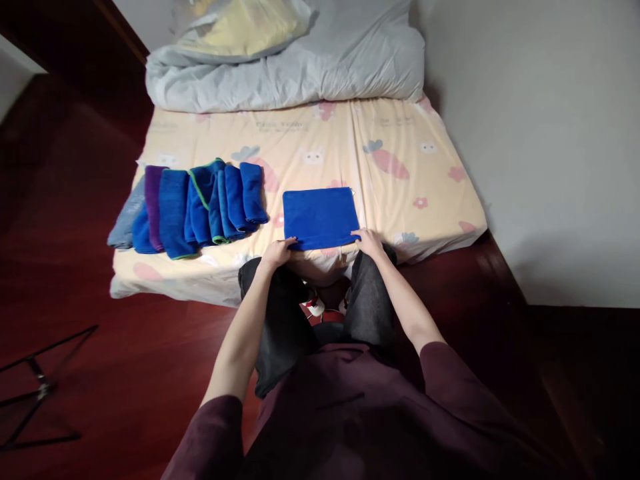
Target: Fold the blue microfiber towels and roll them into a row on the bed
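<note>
A blue cloth (320, 217) lies flat and squared on the near edge of a mattress (400, 180) with a yellow cartoon-print sheet. My left hand (277, 253) pinches its near left corner. My right hand (369, 242) grips its near right corner. Both hands sit at the mattress edge, just above my knees in dark trousers. To the left, a row of several folded cloths (200, 203), mostly blue with one purple and one grey-blue, overlaps along the sheet.
A rolled grey duvet (300, 73) with a yellowish pillow on top lies at the far end of the mattress. A white wall (550, 133) runs along the right. Dark red wooden floor surrounds the mattress; black tripod legs (35, 387) stand at lower left.
</note>
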A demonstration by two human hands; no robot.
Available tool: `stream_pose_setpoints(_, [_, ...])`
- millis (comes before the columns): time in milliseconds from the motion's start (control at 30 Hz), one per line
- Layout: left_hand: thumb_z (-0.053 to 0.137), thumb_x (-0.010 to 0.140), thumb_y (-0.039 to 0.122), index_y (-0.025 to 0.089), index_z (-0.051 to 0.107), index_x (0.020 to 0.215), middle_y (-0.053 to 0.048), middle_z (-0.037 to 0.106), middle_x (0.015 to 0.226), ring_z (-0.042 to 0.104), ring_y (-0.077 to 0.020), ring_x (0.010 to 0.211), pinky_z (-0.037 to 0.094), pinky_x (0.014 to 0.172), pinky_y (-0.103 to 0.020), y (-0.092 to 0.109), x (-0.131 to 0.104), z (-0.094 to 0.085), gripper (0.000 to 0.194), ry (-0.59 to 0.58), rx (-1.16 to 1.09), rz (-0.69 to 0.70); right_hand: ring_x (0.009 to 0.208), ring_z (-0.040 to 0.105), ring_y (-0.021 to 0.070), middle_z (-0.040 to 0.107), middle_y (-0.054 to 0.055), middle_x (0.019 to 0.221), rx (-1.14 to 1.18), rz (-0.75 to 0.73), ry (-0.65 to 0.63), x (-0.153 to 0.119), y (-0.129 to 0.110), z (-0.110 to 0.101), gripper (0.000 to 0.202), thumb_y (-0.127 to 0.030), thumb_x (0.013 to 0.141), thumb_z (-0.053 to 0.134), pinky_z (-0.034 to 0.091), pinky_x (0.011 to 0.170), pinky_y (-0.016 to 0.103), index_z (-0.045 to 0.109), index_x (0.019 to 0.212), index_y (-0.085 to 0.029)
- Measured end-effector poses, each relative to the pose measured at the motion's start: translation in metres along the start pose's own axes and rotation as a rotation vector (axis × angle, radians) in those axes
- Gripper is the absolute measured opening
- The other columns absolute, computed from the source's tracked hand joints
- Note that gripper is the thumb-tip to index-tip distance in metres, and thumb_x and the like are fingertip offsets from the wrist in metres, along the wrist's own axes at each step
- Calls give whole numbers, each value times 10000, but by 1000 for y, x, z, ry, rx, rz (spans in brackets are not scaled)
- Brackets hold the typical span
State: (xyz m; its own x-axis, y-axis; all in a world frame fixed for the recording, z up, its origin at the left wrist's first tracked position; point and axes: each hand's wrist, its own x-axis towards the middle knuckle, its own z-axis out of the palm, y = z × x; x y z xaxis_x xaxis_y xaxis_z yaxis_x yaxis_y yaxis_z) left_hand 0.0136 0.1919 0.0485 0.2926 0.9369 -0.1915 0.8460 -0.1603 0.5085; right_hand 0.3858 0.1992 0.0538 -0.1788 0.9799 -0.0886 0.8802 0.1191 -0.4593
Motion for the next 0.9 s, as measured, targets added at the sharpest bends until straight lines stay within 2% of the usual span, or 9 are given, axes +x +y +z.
stream_pose_setpoints(133, [531,768,50,215,781,1279,-24,733,1373,656,-243,1334,426,1246,-349,0,1,-5,593,30,-123,-9,1243,711,242,780,28,1277,145,10,28,2,6,-1,432,-50,889,621,513,1179,364,817,1221,-244])
stream_pose_setpoints(233, [544,820,126,187,780,1278,-54,770,1291,706,-267,1233,495,1184,-392,-3,2,-10,519,70,-191,-54,1190,734,237,796,33,1236,224,34,60,3,11,0,428,-51,879,620,530,1151,356,819,1213,-229])
stream_pose_setpoints(367, [596,845,260,169,790,1193,-87,796,1197,723,-299,1152,550,1100,-424,-11,6,-11,409,143,-326,-64,1054,761,240,814,66,1156,344,20,123,7,19,6,400,-77,866,606,581,1049,357,821,1184,-190])
stream_pose_setpoints(500, [635,836,355,156,773,1118,-110,796,1140,731,-286,1092,564,1055,-401,-17,9,-10,372,201,-441,-76,900,754,225,815,77,1075,450,0,151,11,28,13,345,-155,864,623,616,927,359,818,1148,-177])
stream_pose_setpoints(667, [631,869,430,152,739,1119,-118,787,1081,730,-265,997,578,974,-376,-19,8,-10,389,243,-429,-108,779,703,212,795,93,979,572,31,182,13,30,16,330,-323,860,693,622,781,347,799,1120,-149])
stream_pose_setpoints(767, [605,898,440,143,730,1129,-123,783,1067,731,-252,949,574,956,-367,-19,7,-10,397,261,-394,-120,777,692,217,780,101,948,652,28,199,14,28,15,370,-393,851,715,614,773,354,777,1107,-132])
stream_pose_setpoints(900, [608,912,432,148,732,1111,-130,784,1060,738,-249,934,578,928,-354,-20,9,-9,368,265,-362,-174,761,677,220,723,64,813,706,30,181,15,28,15,392,-456,846,728,605,785,369,751,1079,-143])
